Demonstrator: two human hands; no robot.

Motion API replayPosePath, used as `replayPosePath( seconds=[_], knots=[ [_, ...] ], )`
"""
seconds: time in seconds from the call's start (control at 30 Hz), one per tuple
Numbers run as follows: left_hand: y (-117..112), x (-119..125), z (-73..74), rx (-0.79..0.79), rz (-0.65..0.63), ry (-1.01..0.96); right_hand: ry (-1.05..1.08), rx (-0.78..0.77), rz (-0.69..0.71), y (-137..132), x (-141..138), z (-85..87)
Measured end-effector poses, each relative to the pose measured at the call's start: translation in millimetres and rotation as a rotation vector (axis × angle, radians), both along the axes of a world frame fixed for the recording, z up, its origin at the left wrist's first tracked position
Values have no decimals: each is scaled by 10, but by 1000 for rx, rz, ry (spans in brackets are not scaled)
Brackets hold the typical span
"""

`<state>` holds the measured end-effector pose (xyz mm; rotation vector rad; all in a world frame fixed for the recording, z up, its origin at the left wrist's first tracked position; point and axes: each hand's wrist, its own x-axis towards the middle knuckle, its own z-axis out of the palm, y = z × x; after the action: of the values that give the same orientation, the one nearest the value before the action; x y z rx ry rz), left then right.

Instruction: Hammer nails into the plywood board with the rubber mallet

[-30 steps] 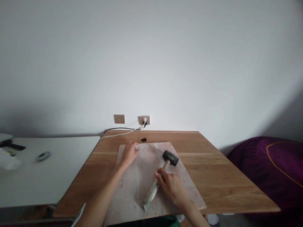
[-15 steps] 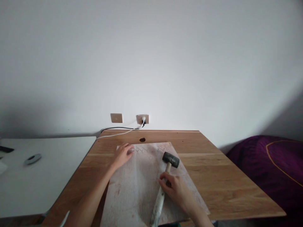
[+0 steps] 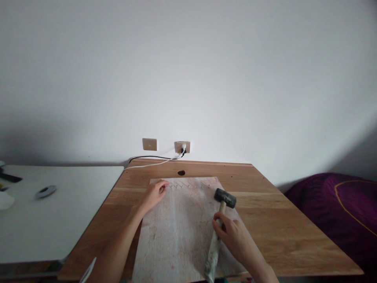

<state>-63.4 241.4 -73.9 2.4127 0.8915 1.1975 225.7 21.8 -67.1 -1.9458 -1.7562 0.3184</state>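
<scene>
A pale, whitish wooden board [image 3: 182, 228] lies on the wooden table, with a row of thin nails [image 3: 181, 186] standing up near its far edge. My left hand [image 3: 154, 193] rests at the board's far left corner, thumb and fingers pinched around a nail at the row's left end; the fingers mostly hide it. My right hand [image 3: 231, 232] is closed around the handle of a rubber mallet [image 3: 225, 197]. Its black head is over the board's right side, apart from the nails, and the worn, white-stained handle points toward me.
The wooden table [image 3: 279, 224] has a cable hole [image 3: 181, 173] near the wall. Cables run from a wall socket [image 3: 182, 147]. On the left, a white table [image 3: 59, 224] holds a roll of tape [image 3: 46, 192] and a black object [image 3: 11, 178]. A purple beanbag-like thing [image 3: 318, 200] is at right.
My right hand and the mallet have moved right, away from the nails. My left hand stays at the left end of the row. The whole view has shifted slightly.
</scene>
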Motion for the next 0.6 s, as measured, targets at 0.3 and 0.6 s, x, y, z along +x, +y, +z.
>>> replayPosePath(
  seconds=[0.3, 0.6],
  knots=[
    [13, -8, -45, 40, 15, 20, -433, 94, -77, 647, 82, 709],
    [-41, 11, 71, 121, 203, 159, -630, -68, -42, 1347, 45, 719]
  ],
)
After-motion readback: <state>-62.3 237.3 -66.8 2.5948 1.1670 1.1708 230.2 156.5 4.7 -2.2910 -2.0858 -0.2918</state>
